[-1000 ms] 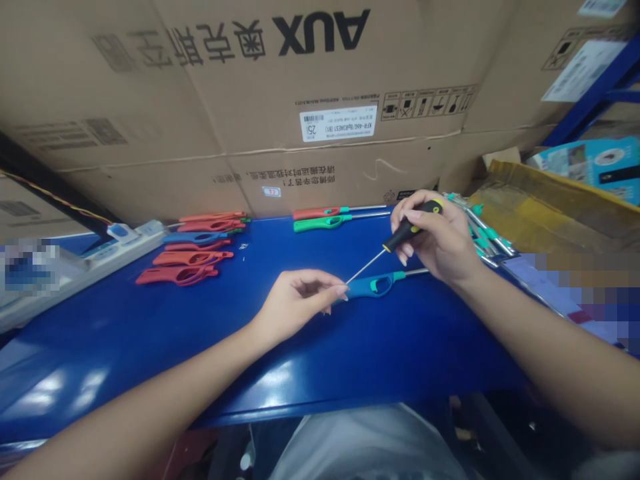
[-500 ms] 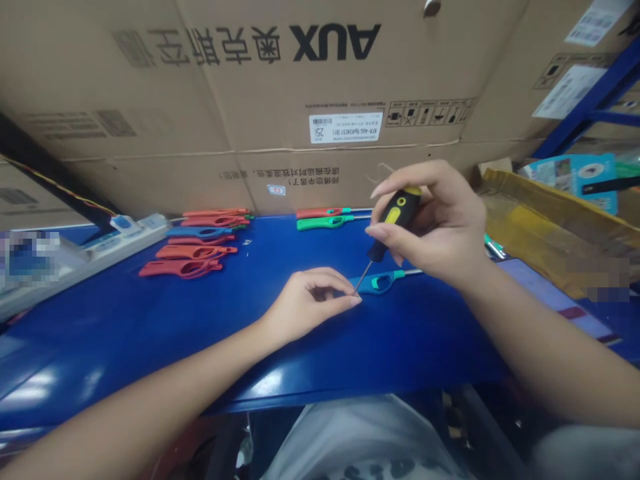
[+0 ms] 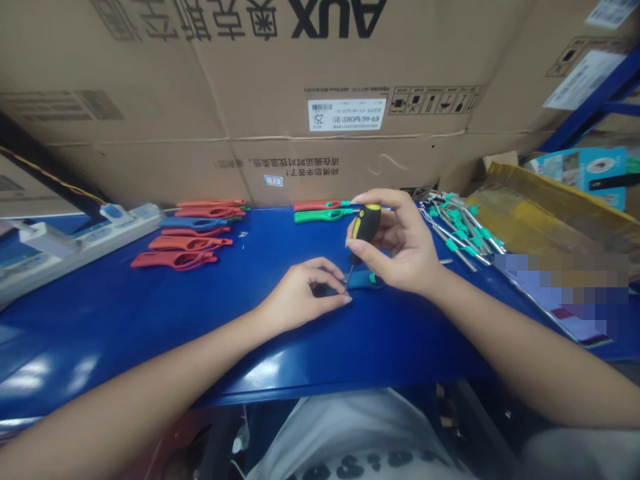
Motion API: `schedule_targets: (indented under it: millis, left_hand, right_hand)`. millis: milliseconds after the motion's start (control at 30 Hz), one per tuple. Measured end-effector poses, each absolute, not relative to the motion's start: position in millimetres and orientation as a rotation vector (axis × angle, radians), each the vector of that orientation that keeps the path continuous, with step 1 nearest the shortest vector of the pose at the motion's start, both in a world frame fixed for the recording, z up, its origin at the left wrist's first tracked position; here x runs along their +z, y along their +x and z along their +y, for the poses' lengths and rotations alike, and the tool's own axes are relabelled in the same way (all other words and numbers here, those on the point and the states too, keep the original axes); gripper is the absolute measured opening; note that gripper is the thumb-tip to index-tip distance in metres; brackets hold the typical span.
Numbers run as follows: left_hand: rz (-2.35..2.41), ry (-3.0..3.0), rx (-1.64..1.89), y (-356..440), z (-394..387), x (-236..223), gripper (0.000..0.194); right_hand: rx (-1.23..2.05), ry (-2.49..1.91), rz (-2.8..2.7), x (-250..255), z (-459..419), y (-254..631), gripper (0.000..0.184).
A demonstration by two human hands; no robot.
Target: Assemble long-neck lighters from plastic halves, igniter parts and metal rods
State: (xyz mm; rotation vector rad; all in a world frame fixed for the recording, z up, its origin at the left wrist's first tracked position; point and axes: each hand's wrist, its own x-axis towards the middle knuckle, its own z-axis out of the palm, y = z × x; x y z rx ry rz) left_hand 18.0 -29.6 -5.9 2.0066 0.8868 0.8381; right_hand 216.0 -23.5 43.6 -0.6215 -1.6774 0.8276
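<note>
My right hand (image 3: 410, 250) is closed around the black and yellow handle of a screwdriver (image 3: 367, 225), held nearly upright with its shaft pointing down. My left hand (image 3: 303, 293) pinches at the handle end of a blue gas lighter (image 3: 361, 281) lying on the table. The screwdriver's tip meets the lighter beside my left thumb and fingertips; the exact contact point is too small to make out. My right hand covers part of the lighter's metal tube. Beyond my hands, a red lighter (image 3: 315, 207) and a green lighter (image 3: 320, 216) lie side by side.
Several red and blue lighter shells (image 3: 175, 259) lie in a row at the left, near a white power strip (image 3: 95, 243). Metal tubes with green parts (image 3: 463, 227) are heaped at the right, beside a taped carton (image 3: 540, 213). A large cardboard box (image 3: 265, 80) walls off the back.
My right hand and the screwdriver have moved left, and the screwdriver now stands more upright. My left hand stays on the blue lighter. The view has shifted slightly, uncovering the metal tubes.
</note>
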Motion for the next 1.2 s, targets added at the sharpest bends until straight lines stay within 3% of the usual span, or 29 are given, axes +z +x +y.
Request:
schedule_targets:
  millis: [133,200,567,1200]
  left_hand:
    - [0.984,2.267,0.767,13.0,-26.5,-1.6,0.045]
    - [1.042,2.372,0.710,11.6,-25.7,-0.9,0.050]
    - [1.022,2.341,0.656,13.8,-29.2,-5.5,0.027]
    - [0.998,2.369,0.670,15.6,-29.6,-7.2,0.028]
  right_hand:
    - [0.782,-0.649,-1.585,36.5,-21.7,213.0,0.048]
    - [0.769,-0.663,-1.544,34.0,-21.1,211.7,0.049]
    - [0.730,-0.657,-1.611,23.9,-20.0,210.3,0.050]
    - [0.569,-0.544,-1.802,18.4,-21.5,211.8,0.048]
